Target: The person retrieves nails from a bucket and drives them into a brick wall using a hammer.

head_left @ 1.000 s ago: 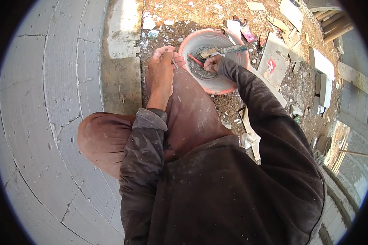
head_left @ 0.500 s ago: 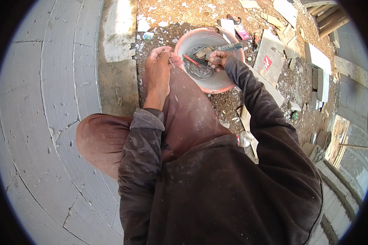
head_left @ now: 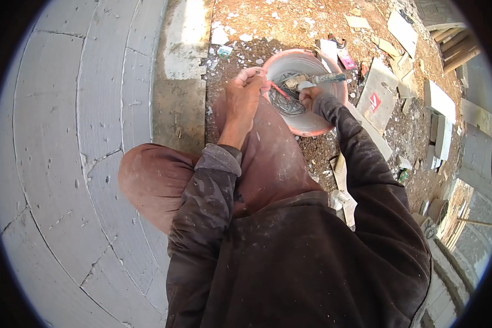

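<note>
My left hand (head_left: 245, 97) is raised over my left thigh, beside the rim of an orange-edged bucket (head_left: 306, 131). Its fingers are curled in a pinch; the thin nail-like piece seen in them earlier is now barely visible. Inside the bucket, my right hand (head_left: 310, 96) is closed, with its fingertips hidden. Thin grey nail-like pieces (head_left: 291, 106) lie in the bucket under it. A red stick (head_left: 280, 91) lies among them. A tool with a worn dark-green handle (head_left: 331, 78) leans across to the far rim, just beyond my right hand.
A wall of grey blocks (head_left: 54, 136) rises at the left, with a concrete ledge (head_left: 179, 112) along its foot. Boards (head_left: 378, 90) and broken white pieces litter the dirt right of the bucket. Pale blocks (head_left: 441, 101) stand farther right.
The view has shifted, so the scene sits farther right and slightly lower. My right hand's fingers have gone deeper among the bucket's contents. My left hand stays pinched near the rim.
</note>
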Available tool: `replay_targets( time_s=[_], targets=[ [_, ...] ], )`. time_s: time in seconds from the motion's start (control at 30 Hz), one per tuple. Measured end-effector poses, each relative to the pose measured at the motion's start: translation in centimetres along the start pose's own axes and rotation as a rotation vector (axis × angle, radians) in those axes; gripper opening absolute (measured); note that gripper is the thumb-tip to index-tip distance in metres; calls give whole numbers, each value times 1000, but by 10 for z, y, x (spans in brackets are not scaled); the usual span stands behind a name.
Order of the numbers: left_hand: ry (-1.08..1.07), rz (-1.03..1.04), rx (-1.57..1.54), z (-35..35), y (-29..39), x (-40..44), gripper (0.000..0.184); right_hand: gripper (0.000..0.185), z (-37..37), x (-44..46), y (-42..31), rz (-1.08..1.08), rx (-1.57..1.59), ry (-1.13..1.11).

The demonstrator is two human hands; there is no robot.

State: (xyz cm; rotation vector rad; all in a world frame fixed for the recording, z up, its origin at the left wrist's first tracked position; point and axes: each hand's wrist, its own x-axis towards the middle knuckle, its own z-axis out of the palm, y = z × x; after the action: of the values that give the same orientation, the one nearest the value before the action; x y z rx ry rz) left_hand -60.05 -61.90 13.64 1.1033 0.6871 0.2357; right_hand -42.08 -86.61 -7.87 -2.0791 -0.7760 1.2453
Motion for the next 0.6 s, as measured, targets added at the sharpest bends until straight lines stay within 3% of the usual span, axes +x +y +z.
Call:
replay_targets(
  time_s=[0.1, 0.2, 0.27, 0.4, 0.47, 0.5, 0.53, 0.6],
  targets=[
    [11, 21, 64, 0, -1, -1, 27, 21, 13, -19, -58, 130, -582, 126],
    [-20, 48, 27, -1, -4, -1, 28, 29, 17, -20, -83, 167, -681, 90],
    [-20, 51, 31, -1, -2, -1, 28, 36, 18, -32, -110, 316, -868, -10],
    [-24, 42, 8, 0, -2, -1, 27, 40, 33, 14, -49, 359, -882, 17],
    [-18, 56, 55, -1, -1, -1, 28, 43, 32, 25, -45, 453, -739, -143],
    [-20, 55, 42, -2, -1, 0, 28, 37, 36, 33, -43, 366, -776, -297],
    [-26, 50, 26, 0, -2, 0, 27, 37, 39, 33, -42, 374, -776, -296],
    [-7, 48, -14, 0, 0, 2, 25, 27, 42, 16, -22, 274, 388, -73]
  ],
)
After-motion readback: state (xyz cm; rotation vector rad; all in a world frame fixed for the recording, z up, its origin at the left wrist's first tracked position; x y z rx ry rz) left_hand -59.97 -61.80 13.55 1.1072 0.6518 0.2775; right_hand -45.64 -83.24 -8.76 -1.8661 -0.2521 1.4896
